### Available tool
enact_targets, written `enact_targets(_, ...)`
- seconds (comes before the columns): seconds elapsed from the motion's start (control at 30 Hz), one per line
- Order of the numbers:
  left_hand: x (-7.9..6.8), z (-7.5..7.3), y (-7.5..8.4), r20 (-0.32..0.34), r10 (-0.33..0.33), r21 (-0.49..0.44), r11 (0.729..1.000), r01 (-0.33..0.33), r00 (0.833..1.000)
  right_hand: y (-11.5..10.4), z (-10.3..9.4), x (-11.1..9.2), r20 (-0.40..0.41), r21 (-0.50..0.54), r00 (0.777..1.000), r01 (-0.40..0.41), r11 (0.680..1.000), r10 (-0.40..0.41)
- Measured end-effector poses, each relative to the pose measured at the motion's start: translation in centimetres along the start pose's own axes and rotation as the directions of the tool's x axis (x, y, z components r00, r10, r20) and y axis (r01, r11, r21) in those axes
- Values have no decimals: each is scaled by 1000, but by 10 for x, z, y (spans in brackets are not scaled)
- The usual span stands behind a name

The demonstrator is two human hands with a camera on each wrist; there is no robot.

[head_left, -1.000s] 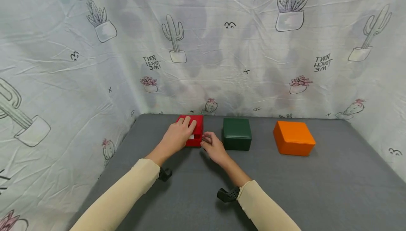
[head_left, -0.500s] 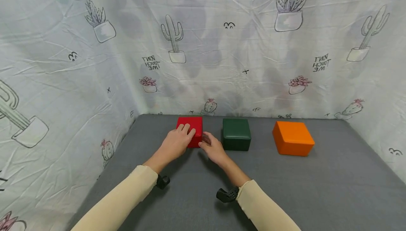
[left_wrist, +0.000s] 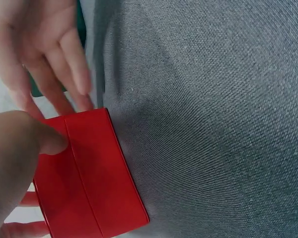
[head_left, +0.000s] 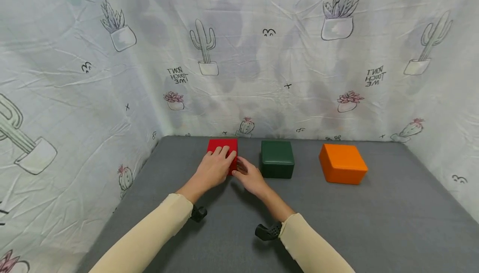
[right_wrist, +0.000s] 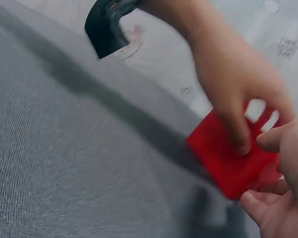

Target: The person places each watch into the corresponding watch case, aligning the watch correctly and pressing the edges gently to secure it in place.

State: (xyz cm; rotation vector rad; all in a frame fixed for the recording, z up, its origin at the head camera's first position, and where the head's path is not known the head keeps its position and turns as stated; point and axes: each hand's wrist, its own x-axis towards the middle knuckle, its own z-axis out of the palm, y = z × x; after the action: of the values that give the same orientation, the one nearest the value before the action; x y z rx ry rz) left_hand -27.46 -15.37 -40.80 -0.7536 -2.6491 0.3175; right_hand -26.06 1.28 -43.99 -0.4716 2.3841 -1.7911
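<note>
A small red box [head_left: 223, 144], its lid down, stands at the left of the row on the grey table. My left hand [head_left: 213, 168] grips it from above, fingers over the top. In the left wrist view the thumb [left_wrist: 52, 140] lies on the front face of the red box [left_wrist: 97, 173], beside its lid seam. At the box's right side is my right hand [head_left: 251, 178], its fingers fairly straight and their tips touching that side. The right wrist view shows right fingertips [right_wrist: 256, 203] by a corner of the red box [right_wrist: 218, 148].
A dark green box [head_left: 277, 158] sits just right of my right hand. Farther right is an orange box [head_left: 343, 163], turned at a slight angle. A white curtain [head_left: 239, 56] with plant drawings hangs behind and beside the grey table [head_left: 337, 223].
The red box's lid, raised a second ago with something white showing inside, has come down under my left hand. My right hand has stayed at the side of the box.
</note>
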Motion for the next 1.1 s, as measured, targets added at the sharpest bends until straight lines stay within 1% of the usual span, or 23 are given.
enact_targets(0.1, 1, 1, 2, 1, -18, -15, 1000, 18, 1000, -23, -14, -14, 4, 15, 1000, -17, 1000, 17)
enact_targets(0.17, 3, 1, 4, 11, -43, -44, 998, 43, 999, -33, -27, -21, 8, 13, 1000, -26, 1000, 26)
enact_targets(0.23, 4, 0, 5, 17, -64, -76, 995, 65, 998, -41, -40, -29, 28, 8, 999, -17, 1000, 17)
enact_targets(0.33, 4, -2, 4, 19, -82, -118, 989, 84, 996, -34, -56, -35, 47, -12, 999, -16, 1000, 17)
enact_targets(0.4, 2, -3, 1, -1, -75, -126, 989, 74, 997, -33, -65, -42, 59, -29, 998, -16, 999, 18)
enact_targets(0.53, -1, -2, -6, -45, -59, -130, 990, 53, 997, -31, -80, -55, 38, -59, 999, -16, 998, 18)
enact_targets(0.8, -4, -4, -11, -6, -67, -133, 989, 66, 998, -31, -101, -72, -22, -145, 999, 31, 989, -34)
enact_targets(0.97, -6, -6, -12, 11, -68, -116, 991, 69, 998, -31, -113, -75, -63, -191, 996, 49, 980, -62)
enact_targets(1.1, -8, -5, -12, 18, -73, -117, 990, 75, 997, -29, -119, -76, -71, -251, 994, 58, 966, -78)
